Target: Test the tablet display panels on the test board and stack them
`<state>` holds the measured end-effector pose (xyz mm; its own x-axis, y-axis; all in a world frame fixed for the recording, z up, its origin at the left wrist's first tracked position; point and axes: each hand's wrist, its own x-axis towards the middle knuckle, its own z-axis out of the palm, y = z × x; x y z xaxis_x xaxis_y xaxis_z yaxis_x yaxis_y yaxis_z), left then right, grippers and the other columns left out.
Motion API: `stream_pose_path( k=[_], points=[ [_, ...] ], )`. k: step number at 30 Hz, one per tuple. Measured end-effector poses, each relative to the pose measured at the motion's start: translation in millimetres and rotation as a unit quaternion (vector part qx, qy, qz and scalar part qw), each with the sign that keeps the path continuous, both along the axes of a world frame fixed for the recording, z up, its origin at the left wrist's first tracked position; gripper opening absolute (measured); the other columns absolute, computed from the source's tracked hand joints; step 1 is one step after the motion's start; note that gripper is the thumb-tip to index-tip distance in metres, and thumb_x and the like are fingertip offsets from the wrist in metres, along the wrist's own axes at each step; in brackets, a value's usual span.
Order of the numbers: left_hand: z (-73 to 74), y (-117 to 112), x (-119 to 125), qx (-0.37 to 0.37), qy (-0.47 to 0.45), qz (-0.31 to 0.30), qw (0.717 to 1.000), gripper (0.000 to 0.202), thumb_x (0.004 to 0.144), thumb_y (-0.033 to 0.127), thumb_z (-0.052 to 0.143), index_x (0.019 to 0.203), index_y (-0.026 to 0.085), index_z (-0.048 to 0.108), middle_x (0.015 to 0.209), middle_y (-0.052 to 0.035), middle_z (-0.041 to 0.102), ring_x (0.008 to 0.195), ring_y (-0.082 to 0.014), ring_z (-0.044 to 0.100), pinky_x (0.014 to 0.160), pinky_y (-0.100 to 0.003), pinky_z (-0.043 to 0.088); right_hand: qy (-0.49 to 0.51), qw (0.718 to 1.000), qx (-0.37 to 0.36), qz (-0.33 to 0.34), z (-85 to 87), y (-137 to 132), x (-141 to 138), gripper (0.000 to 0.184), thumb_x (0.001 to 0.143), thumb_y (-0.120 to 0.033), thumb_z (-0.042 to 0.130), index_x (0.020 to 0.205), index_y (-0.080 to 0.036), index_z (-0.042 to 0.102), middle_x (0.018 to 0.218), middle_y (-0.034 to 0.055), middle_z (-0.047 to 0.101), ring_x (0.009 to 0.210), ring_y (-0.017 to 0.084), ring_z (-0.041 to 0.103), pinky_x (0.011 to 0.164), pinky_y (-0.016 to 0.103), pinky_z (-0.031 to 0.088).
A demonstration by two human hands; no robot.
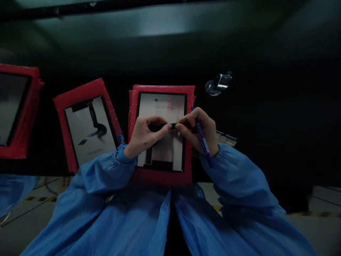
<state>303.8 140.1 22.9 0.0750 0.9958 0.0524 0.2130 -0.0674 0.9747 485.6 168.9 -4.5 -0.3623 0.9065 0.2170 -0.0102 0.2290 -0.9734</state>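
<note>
A display panel (176, 142) with a silvery back lies on red bubble wrap (162, 179) in front of me. From its lower edge a dark flex cable (149, 155) runs up under my left hand (146, 135). That hand pinches the cable's end between thumb and finger, above the panel. My right hand (204, 129) meets it there, its thumb and fingertip closed on the same cable end. A blue pen (203, 140) is also tucked in my right hand, pointing down toward the wrist. The fingertips partly hide the cable end.
A second panel (93, 142) with its flex cable loose lies on red wrap to the left. Another panel (12, 103) is at the far left. A shiny metal device (218, 84) stands at the back right. Beside my right wrist lies a small flat part (226, 138).
</note>
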Motion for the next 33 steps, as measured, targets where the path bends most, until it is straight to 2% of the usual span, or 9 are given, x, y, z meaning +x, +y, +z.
stream_pose_path(
  k=[12, 15, 17, 19, 21, 23, 26, 29, 33],
  points=[
    [3.8, 2, -9, 0.025, 0.089, -0.084, 0.992, 0.022, 0.090, 0.033, 0.064, 0.079, 0.016, 0.073, 0.066, -0.0015, 0.068, 0.058, -0.0126, 0.059, 0.056, -0.025, 0.044, -0.015, 0.998, -0.012, 0.064, -2.2, 8, 5, 0.045, 0.083, -0.037, 0.076, 0.072, -0.025, 0.034, 0.079, -0.0004, 0.066, 0.066, 0.014, 0.059, 0.060, 0.029, 0.050],
    [7.6, 8, -29, 0.072, 0.230, 0.004, 0.970, 0.038, 0.095, 0.049, 0.058, 0.082, 0.016, 0.072, 0.073, -0.0045, 0.070, 0.064, -0.0163, 0.062, 0.062, -0.028, 0.043, -0.009, 0.995, 0.096, -0.036, 7.7, 6, 10, 0.025, 0.088, -0.037, 0.074, 0.086, -0.025, 0.052, 0.096, 0.0015, 0.072, 0.081, 0.017, 0.067, 0.075, 0.033, 0.054],
    [6.4, 12, -43, 0.073, 0.351, 0.089, 0.929, 0.045, 0.095, 0.056, 0.054, 0.085, 0.016, 0.070, 0.075, -0.0069, 0.069, 0.069, -0.0205, 0.063, 0.067, -0.031, 0.043, 0.006, 0.972, 0.183, -0.150, 16.8, -9, 11, 0.006, 0.100, -0.033, 0.059, 0.102, -0.028, 0.059, 0.098, 0.0010, 0.074, 0.082, 0.018, 0.070, 0.076, 0.033, 0.055],
    [1.5, 14, -52, 0.048, 0.443, 0.137, 0.885, 0.048, 0.094, 0.062, 0.053, 0.090, 0.016, 0.068, 0.073, -0.0086, 0.067, 0.073, -0.0257, 0.064, 0.072, -0.034, 0.044, -0.036, 0.955, 0.228, -0.188, 22.0, -34, 7, 0.019, 0.105, -0.024, 0.045, 0.111, -0.029, 0.063, 0.089, -0.0006, 0.075, 0.072, 0.017, 0.071, 0.068, 0.031, 0.057],
    [-4.9, 14, -55, 0.018, 0.495, 0.140, 0.857, 0.052, 0.090, 0.066, 0.054, 0.092, 0.016, 0.066, 0.072, -0.0101, 0.065, 0.075, -0.0301, 0.065, 0.074, -0.037, 0.045, -0.166, 0.947, 0.258, -0.093, 20.2, -62, 0, 0.025, 0.101, -0.018, 0.051, 0.119, -0.028, 0.064, 0.099, 0.0019, 0.077, 0.084, 0.021, 0.075, 0.078, 0.036, 0.061],
    [-10.5, 13, -53, -0.002, 0.512, 0.132, 0.849, 0.054, 0.087, 0.069, 0.057, 0.089, 0.015, 0.065, 0.071, -0.0115, 0.065, 0.078, -0.0335, 0.066, 0.074, -0.039, 0.046, -0.291, 0.915, 0.278, -0.011, 12.4, -85, -8, 0.038, 0.096, -0.020, 0.059, 0.134, -0.024, 0.059, 0.127, 0.0096, 0.071, 0.120, 0.033, 0.066, 0.103, 0.052, 0.055],
    [-13.7, 15, -51, -0.030, 0.498, 0.130, 0.857, 0.050, 0.081, 0.067, 0.066, 0.077, 0.017, 0.061, 0.068, -0.0113, 0.062, 0.080, -0.0365, 0.066, 0.074, -0.041, 0.046, -0.379, 0.888, 0.260, 0.015, -1.1, -98, -17, 0.067, 0.093, -0.032, 0.065, 0.152, -0.015, 0.040, 0.149, 0.0174, 0.052, 0.145, 0.041, 0.040, 0.116, 0.065, 0.037],
    [-10.9, 21, -54, -0.039, 0.431, 0.132, 0.892, 0.050, 0.074, 0.061, 0.076, 0.059, 0.020, 0.051, 0.060, -0.0066, 0.053, 0.075, -0.0326, 0.064, 0.072, -0.040, 0.046, -0.386, 0.885, 0.261, 0.018, -8.6, -98, -22, 0.085, 0.091, -0.042, 0.066, 0.159, -0.012, 0.025, 0.154, 0.0191, 0.046, 0.148, 0.042, 0.033, 0.118, 0.067, 0.034],
    [-3.2, 26, -57, -0.061, 0.149, 0.072, 0.984, 0.049, 0.081, 0.060, 0.068, 0.058, 0.020, 0.052, 0.058, -0.0025, 0.050, 0.058, -0.0178, 0.055, 0.054, -0.029, 0.042, -0.326, 0.898, 0.295, -0.029, -14.1, -105, -34, 0.078, 0.096, -0.024, 0.057, 0.163, -0.018, 0.019, 0.158, 0.0158, 0.038, 0.150, 0.037, 0.029, 0.118, 0.063, 0.037]
  ],
)
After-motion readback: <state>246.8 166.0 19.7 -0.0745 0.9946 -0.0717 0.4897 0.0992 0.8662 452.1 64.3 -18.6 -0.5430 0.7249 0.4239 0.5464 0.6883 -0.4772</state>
